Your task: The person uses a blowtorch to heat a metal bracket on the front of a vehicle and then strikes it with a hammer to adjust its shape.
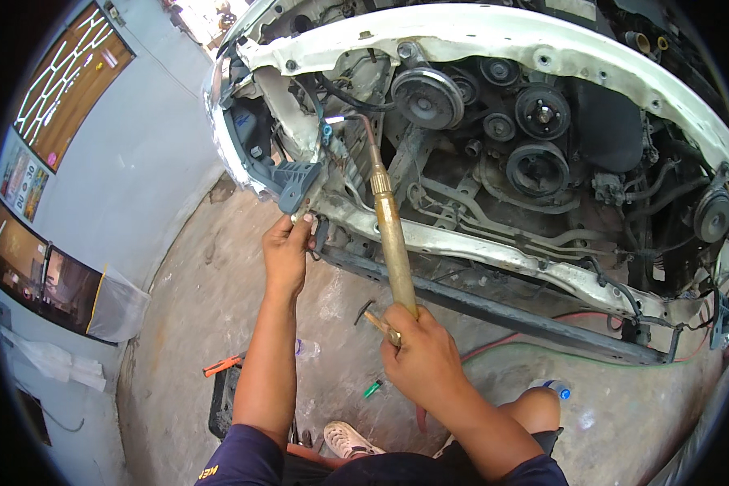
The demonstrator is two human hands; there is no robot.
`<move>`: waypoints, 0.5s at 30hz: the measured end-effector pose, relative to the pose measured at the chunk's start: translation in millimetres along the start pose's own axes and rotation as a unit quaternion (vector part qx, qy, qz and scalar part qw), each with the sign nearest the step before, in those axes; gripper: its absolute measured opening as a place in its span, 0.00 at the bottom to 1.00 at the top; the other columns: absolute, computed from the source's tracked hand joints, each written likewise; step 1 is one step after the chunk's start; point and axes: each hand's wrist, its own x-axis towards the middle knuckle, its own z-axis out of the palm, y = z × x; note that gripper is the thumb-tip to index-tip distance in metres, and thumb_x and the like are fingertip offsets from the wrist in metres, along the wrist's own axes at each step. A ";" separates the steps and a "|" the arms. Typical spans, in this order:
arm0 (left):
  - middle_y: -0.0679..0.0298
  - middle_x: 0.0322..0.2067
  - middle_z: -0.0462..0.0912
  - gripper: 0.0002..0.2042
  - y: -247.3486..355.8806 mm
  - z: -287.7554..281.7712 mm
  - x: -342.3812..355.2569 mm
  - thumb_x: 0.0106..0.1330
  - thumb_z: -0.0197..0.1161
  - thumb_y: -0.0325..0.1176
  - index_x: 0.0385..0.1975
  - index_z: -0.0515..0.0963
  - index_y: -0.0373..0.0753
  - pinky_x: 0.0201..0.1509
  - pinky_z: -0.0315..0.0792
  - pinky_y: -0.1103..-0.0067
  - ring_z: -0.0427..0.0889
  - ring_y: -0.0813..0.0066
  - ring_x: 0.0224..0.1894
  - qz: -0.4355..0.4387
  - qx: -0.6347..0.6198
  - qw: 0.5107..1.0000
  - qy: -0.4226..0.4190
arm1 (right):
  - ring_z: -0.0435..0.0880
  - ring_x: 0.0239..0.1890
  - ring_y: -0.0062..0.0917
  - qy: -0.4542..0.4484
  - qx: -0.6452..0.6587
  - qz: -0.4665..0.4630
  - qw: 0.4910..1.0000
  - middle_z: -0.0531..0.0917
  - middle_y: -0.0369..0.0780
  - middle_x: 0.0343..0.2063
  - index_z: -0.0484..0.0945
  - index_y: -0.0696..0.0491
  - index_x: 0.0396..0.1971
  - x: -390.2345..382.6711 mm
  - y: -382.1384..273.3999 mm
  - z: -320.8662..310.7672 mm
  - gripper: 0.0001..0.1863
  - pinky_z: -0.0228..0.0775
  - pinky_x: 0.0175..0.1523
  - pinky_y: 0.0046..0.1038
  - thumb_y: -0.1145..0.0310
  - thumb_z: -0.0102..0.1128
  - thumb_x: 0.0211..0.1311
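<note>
My right hand is wrapped round the brass handle of a gas welding torch, which points up and away from me. The torch's thin bent tip ends in a bright white-blue flame beside the inner edge of the car's front frame, close to a blue connector. Lower and to the left, my left hand is closed in a pinch just under a grey plastic bracket. Something small and pale shows at its fingertips, too small to name. The headlight sits left of the bracket.
A white upper crossbar and a lower crossmember frame the engine pulleys and a round horn. On the concrete floor lie a hammer, a green lighter, orange-handled tool, a bottle and red hose.
</note>
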 end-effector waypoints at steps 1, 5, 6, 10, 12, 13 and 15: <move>0.72 0.24 0.76 0.06 -1.3 3.2 -0.5 0.74 0.64 0.30 0.39 0.83 0.34 0.31 0.67 0.82 0.71 0.83 0.24 -0.001 -0.001 1.000 0.001 | 0.84 0.34 0.55 0.000 0.004 -0.003 1.000 0.79 0.54 0.36 0.73 0.49 0.42 0.8 2.5 1.3 0.12 0.79 0.40 0.52 0.74 0.62 0.59; 0.72 0.25 0.77 0.06 -2.7 -10.4 1.5 0.74 0.64 0.30 0.40 0.84 0.34 0.32 0.68 0.82 0.72 0.83 0.25 0.009 0.018 1.000 -0.004 | 0.85 0.34 0.55 -0.014 0.029 -0.013 0.999 0.80 0.54 0.36 0.73 0.49 0.42 0.4 8.9 12.0 0.12 0.79 0.40 0.52 0.74 0.62 0.59; 0.72 0.25 0.77 0.06 -2.8 -10.0 1.8 0.74 0.64 0.30 0.40 0.84 0.34 0.32 0.68 0.82 0.72 0.83 0.25 0.008 0.028 1.000 -0.003 | 0.85 0.34 0.55 -0.017 0.029 -0.013 0.999 0.80 0.54 0.36 0.73 0.49 0.42 1.1 10.5 11.5 0.12 0.79 0.40 0.51 0.74 0.63 0.59; 0.72 0.25 0.77 0.07 -2.2 -10.3 1.3 0.74 0.65 0.31 0.42 0.84 0.33 0.32 0.69 0.82 0.72 0.83 0.25 0.013 0.037 0.999 -0.008 | 0.85 0.34 0.55 -0.015 0.035 -0.023 0.999 0.79 0.53 0.36 0.74 0.50 0.42 3.9 15.0 9.9 0.12 0.80 0.40 0.51 0.75 0.63 0.59; 0.72 0.25 0.77 0.08 -3.1 -9.6 1.3 0.74 0.65 0.31 0.45 0.84 0.33 0.32 0.69 0.82 0.72 0.83 0.25 0.016 0.033 0.999 -0.011 | 0.85 0.34 0.54 -0.011 0.037 -0.029 0.999 0.80 0.53 0.37 0.74 0.49 0.42 4.1 17.0 9.0 0.12 0.80 0.41 0.51 0.75 0.63 0.59; 0.72 0.26 0.77 0.09 -3.0 -9.2 0.8 0.74 0.65 0.31 0.47 0.84 0.33 0.32 0.69 0.82 0.72 0.83 0.25 0.015 0.035 0.999 -0.011 | 0.85 0.34 0.54 -0.011 0.041 -0.029 0.999 0.79 0.53 0.37 0.74 0.49 0.42 4.0 17.4 8.5 0.13 0.80 0.41 0.51 0.75 0.63 0.59; 0.72 0.26 0.77 0.11 -1.9 -8.5 0.7 0.74 0.64 0.30 0.50 0.84 0.33 0.32 0.69 0.81 0.72 0.83 0.25 0.014 0.036 0.999 -0.008 | 0.85 0.34 0.54 -0.011 0.046 -0.033 0.998 0.79 0.53 0.37 0.74 0.49 0.43 4.5 17.3 7.0 0.13 0.80 0.41 0.51 0.75 0.63 0.59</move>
